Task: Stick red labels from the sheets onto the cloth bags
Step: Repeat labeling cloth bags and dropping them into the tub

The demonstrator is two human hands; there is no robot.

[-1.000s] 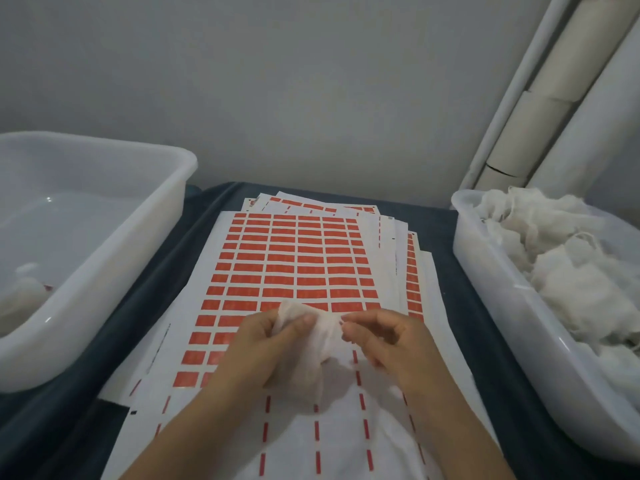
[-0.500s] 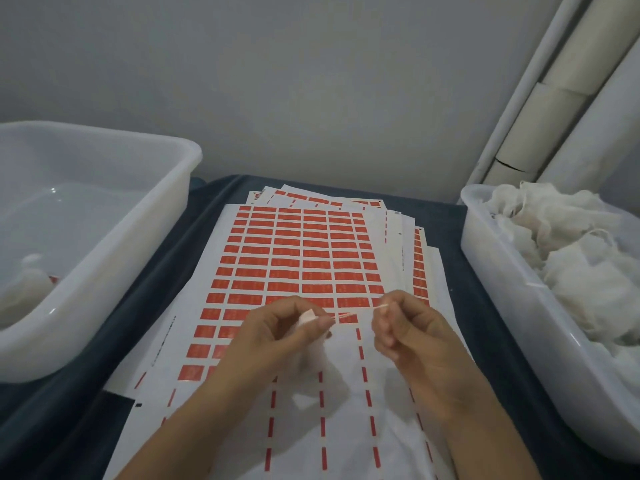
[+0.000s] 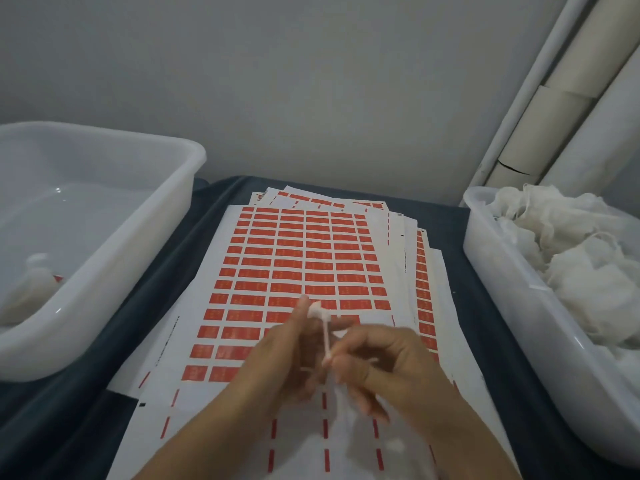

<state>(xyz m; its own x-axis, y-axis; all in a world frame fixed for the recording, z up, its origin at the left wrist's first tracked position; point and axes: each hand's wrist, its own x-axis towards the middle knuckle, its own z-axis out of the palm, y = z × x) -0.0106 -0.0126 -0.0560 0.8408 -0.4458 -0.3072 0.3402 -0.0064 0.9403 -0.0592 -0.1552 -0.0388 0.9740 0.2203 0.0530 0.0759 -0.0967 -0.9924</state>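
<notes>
On the far left a white tub point(image 3: 162, 216) sits on the dark tabletop point(image 3: 166, 271), with one small cloth bag point(image 3: 38, 278) slumped in its near corner, a sliver of red showing at its side. Next over lies the top sheet point(image 3: 298, 258) of a fanned stack, its red labels point(image 3: 291, 276) in tight rows — thin, limp things that look best lifted by a corner and likely to curl or stick to a fingertip.

Above the sheet's stripped lower half, the left hand point(image 3: 277, 362) has its fingers curled, the fingertip grip closed on a puckered white tuft, apparently the gathered neck of a bag. A thin drawstring point(image 3: 326, 336) runs from it down to the right hand point(image 3: 388, 368), which pinches the cord's other end. The picture is blurred here, so the bag's body I cannot make out.

On the right, a second tub point(image 3: 512, 306) is heaped with gauzy bags point(image 3: 568, 258) — feather-light, soft and shapeless, so I judge the cord or neck the surest hold.
</notes>
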